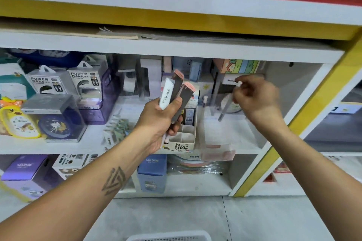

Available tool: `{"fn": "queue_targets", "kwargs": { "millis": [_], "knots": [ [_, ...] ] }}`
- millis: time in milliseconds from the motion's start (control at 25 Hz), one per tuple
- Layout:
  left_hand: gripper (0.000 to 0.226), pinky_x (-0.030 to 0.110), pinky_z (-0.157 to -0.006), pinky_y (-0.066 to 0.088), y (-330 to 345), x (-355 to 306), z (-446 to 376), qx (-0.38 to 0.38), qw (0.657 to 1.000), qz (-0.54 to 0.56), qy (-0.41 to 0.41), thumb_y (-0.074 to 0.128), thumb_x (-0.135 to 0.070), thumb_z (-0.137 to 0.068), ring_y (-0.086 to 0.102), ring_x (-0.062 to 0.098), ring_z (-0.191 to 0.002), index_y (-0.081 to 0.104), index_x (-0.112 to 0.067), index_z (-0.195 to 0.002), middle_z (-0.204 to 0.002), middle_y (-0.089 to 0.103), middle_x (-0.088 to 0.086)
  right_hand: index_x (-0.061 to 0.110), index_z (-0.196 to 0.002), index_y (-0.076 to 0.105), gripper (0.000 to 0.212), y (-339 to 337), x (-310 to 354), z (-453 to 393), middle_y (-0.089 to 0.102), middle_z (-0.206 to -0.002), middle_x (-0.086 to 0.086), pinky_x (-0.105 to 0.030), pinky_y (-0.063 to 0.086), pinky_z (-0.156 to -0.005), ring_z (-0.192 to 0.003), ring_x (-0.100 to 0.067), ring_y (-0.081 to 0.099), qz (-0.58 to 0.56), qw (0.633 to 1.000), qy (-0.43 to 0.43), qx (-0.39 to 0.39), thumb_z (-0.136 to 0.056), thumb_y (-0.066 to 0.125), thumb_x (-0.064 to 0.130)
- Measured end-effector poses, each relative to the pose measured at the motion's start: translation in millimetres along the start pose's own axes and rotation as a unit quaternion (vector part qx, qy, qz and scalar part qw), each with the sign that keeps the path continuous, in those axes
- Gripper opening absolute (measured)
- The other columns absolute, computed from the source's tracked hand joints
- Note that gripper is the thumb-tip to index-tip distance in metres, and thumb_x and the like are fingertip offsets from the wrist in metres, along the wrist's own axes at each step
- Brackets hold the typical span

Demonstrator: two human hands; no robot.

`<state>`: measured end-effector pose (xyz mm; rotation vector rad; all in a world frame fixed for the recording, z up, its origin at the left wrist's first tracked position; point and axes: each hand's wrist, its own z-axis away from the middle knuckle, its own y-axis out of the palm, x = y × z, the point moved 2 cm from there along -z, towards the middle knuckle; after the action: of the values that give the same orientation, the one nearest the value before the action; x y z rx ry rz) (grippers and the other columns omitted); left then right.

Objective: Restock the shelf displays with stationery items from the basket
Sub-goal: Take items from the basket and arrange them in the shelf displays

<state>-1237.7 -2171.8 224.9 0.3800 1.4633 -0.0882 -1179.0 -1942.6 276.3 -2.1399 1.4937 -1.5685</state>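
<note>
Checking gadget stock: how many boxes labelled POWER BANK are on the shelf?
2: one power bank box on the left of the middle shelf, the second power bank box just right of it. Others may hide behind.

A single head-worn view is provided, directed forward and slightly downward at close range onto the shelf unit [176,49]. The floor [176,215] and a basket rim [168,237] are included at the bottom edge.

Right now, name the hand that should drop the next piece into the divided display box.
Probably the left hand: it grips several pen packs directly over the divided display box. The right hand pinches a blurred pen-like item off to the side.
</note>
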Motion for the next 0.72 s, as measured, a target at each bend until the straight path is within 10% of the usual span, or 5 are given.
{"fn": "queue_targets", "kwargs": {
  "millis": [720],
  "knots": [
    [0.024, 0.022, -0.037, 0.033, 7, 9, -5, 0.027, 1.000, -0.007, -0.008, 0.064, -0.031, -0.096, 0.045, 0.018, -0.041, 0.058, -0.007, -0.091, -0.060, 0.059, 0.010, 0.017, -0.099, 0.059, 0.011, 40, -10, 1, 0.069, -0.081, 0.000, -0.046, 0.059, -0.070, -0.079, -0.023, 0.071, 0.072, 0.989, -0.105, 0.079, -0.096, 0.059, 0.007]
  ]
}}
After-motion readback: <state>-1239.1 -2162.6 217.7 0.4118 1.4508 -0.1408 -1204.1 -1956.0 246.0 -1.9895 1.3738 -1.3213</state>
